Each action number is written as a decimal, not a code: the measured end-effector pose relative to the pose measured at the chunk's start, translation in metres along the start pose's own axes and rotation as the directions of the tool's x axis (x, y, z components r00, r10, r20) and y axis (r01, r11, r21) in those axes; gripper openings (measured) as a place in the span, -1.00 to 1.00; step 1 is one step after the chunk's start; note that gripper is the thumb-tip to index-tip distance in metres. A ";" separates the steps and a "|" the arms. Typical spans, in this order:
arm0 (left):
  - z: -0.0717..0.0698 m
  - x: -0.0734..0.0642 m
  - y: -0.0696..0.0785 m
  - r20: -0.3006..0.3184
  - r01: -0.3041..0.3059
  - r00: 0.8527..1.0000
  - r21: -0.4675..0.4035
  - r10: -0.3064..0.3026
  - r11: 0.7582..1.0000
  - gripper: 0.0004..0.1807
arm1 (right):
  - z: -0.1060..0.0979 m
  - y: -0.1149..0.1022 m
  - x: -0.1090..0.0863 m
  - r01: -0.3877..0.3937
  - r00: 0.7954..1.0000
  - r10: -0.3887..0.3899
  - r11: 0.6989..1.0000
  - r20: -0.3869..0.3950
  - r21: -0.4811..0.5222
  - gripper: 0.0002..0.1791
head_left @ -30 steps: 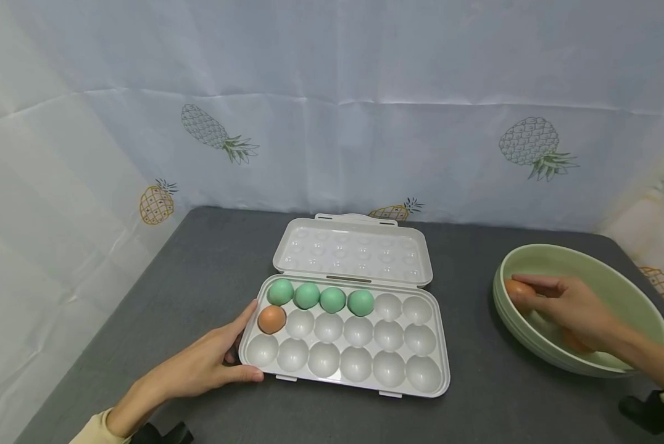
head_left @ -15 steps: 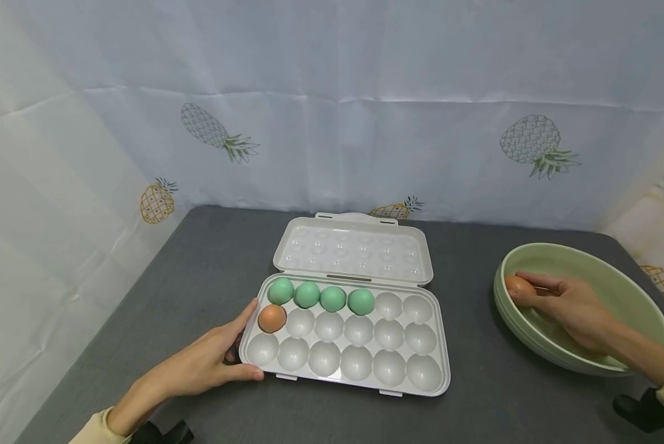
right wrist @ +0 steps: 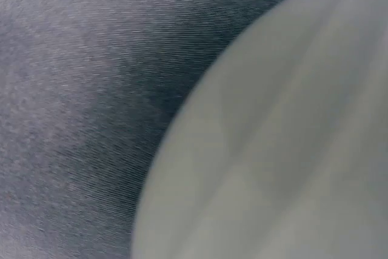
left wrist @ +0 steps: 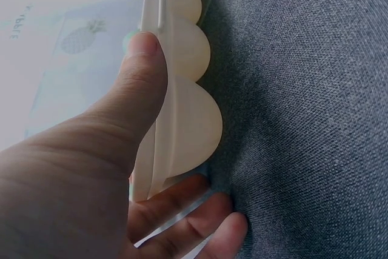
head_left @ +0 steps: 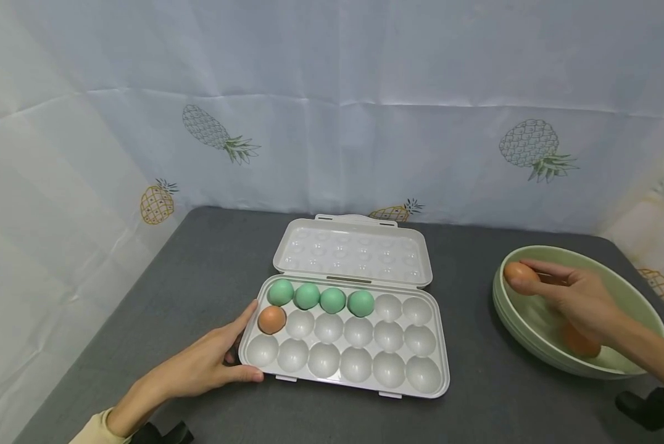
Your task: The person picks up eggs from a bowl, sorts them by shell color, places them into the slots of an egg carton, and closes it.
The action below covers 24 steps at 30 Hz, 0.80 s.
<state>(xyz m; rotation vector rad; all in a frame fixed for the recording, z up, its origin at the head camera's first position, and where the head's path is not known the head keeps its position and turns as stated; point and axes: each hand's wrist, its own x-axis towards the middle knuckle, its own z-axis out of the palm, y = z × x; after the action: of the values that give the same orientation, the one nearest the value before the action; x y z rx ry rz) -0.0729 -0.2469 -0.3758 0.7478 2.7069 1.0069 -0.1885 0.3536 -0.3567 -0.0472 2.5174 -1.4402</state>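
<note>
In the head view my right hand (head_left: 584, 302) pinches a brown egg (head_left: 519, 279) between thumb and fingertips, above the left inside of a pale green bowl (head_left: 632, 296). Another brown egg (head_left: 582, 344) lies lower in the bowl, partly behind that hand. My left hand (head_left: 207, 364) grips the left front corner of a white egg tray (head_left: 443, 376), thumb on the rim, fingers round the side. Four-sided and lidded, the tray bears several green eggs (head_left: 332, 300) in its back row and one brown egg (head_left: 271, 319) at the left of its middle row.
The tray's lid (head_left: 354, 251) lies folded back behind it on the dark grey table (head_left: 221, 259). A pale curtain (head_left: 337, 111) printed with pineapples hangs along the back and sides. In the right wrist view the bowl's ribbed outer wall (right wrist: 273, 150) fills the right half.
My right hand has lifted the brown egg slightly from the bowl's inner wall, uncovering the other brown egg. The left hand and the tray have stayed in place.
</note>
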 end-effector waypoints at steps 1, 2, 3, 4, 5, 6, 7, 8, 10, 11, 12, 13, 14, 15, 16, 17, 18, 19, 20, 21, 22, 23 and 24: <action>0.000 0.000 0.000 -0.001 0.000 1.000 0.002 0.000 1.000 0.24 | -0.001 -0.002 -0.001 0.013 1.000 -0.013 1.000 -0.009 -0.006 -0.46; 0.000 0.000 0.000 -0.002 0.000 1.000 0.002 0.000 1.000 0.24 | -0.001 -0.005 -0.001 0.021 1.000 -0.021 1.000 -0.024 -0.010 -0.46; 0.000 0.000 0.000 -0.002 0.001 1.000 0.002 -0.001 1.000 0.24 | -0.002 -0.007 -0.002 0.036 0.999 -0.037 0.999 -0.038 -0.024 -0.45; 0.000 0.000 0.000 -0.002 0.000 1.000 0.001 0.000 1.000 0.24 | -0.002 -0.010 -0.003 0.042 0.998 -0.044 0.999 -0.055 -0.028 -0.44; 0.000 0.000 0.000 -0.002 0.001 1.000 0.002 -0.001 1.000 0.24 | -0.002 -0.014 -0.003 0.048 0.996 -0.049 0.999 -0.068 -0.026 -0.42; 0.000 0.000 0.000 -0.003 0.001 1.000 0.002 -0.001 1.000 0.24 | -0.002 -0.017 -0.003 0.053 0.995 -0.055 0.998 -0.084 -0.028 -0.40; 0.000 0.000 0.000 -0.003 0.000 1.000 0.003 0.000 1.000 0.24 | -0.002 -0.020 -0.004 0.056 0.993 -0.058 0.998 -0.100 -0.020 -0.39; 0.000 0.000 0.000 -0.004 0.000 1.000 0.004 0.001 1.000 0.24 | -0.001 -0.023 -0.003 0.059 0.992 -0.060 0.998 -0.114 -0.006 -0.39; 0.000 0.000 0.000 -0.006 -0.003 1.000 0.006 0.003 1.000 0.24 | -0.001 -0.028 -0.003 0.074 0.990 -0.069 0.997 -0.125 0.029 -0.37; 0.000 0.000 0.000 -0.006 -0.005 1.000 0.006 0.005 1.000 0.24 | -0.001 -0.030 -0.003 0.085 0.989 -0.079 0.995 -0.125 0.047 -0.36; 0.000 0.000 -0.001 -0.006 -0.006 1.000 0.004 0.006 1.000 0.24 | -0.001 -0.032 -0.003 0.094 0.988 -0.086 0.994 -0.127 0.051 -0.35; 0.001 0.000 -0.001 -0.006 -0.006 1.000 0.003 0.006 1.000 0.24 | -0.001 -0.034 -0.003 0.101 0.987 -0.094 0.994 -0.128 0.050 -0.35; 0.001 0.000 -0.001 -0.005 -0.006 1.000 0.002 0.006 1.000 0.24 | 0.000 -0.035 -0.002 0.106 0.987 -0.099 0.993 -0.128 0.046 -0.34; 0.001 0.000 -0.001 -0.005 -0.007 1.000 0.001 0.007 1.000 0.24 | 0.000 -0.037 -0.002 0.108 0.986 -0.102 0.993 -0.128 0.038 -0.33; 0.001 0.000 -0.001 -0.004 -0.007 1.000 0.000 0.007 1.000 0.24 | 0.000 -0.039 -0.001 0.107 0.986 -0.103 0.994 -0.129 0.025 -0.32; 0.001 0.000 -0.001 -0.004 -0.007 1.000 -0.001 0.007 1.000 0.24 | 0.001 -0.040 -0.001 0.105 0.986 -0.103 0.994 -0.129 0.006 -0.32; 0.001 0.000 -0.001 -0.004 -0.005 1.000 -0.002 0.005 1.000 0.24 | 0.002 -0.042 0.000 0.105 0.986 -0.105 0.994 -0.130 -0.011 -0.32; 0.001 0.000 -0.001 -0.005 -0.005 1.000 -0.002 0.005 1.000 0.24 | 0.003 -0.044 0.000 0.106 0.986 -0.107 0.994 -0.129 -0.016 -0.32; 0.001 0.000 -0.001 -0.004 -0.004 1.000 -0.002 0.004 1.000 0.24 | 0.004 -0.046 0.001 0.109 0.986 -0.110 0.994 -0.128 -0.015 -0.33; 0.001 0.000 -0.001 -0.003 -0.004 1.000 -0.003 0.004 1.000 0.23 | 0.006 -0.048 0.001 0.120 0.984 -0.120 0.993 -0.129 -0.006 -0.33; 0.001 0.000 0.000 -0.002 -0.003 1.000 -0.004 0.003 1.000 0.23 | 0.008 -0.051 0.002 0.132 0.983 -0.128 0.991 -0.128 0.020 -0.34; 0.001 0.000 0.000 -0.001 -0.002 1.000 -0.004 0.002 1.000 0.23 | 0.011 -0.054 0.002 0.144 0.982 -0.135 0.988 -0.129 0.060 -0.36; 0.001 0.000 0.000 -0.001 0.000 1.000 -0.005 0.000 1.000 0.23 | 0.015 -0.057 0.003 0.159 0.981 -0.143 0.980 -0.133 0.119 -0.37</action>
<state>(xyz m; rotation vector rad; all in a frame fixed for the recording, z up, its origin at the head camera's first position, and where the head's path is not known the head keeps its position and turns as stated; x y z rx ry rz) -0.0729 -0.2469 -0.3765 0.7473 2.7041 1.0131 -0.1929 0.3110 -0.3155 -0.1336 2.5601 -1.7127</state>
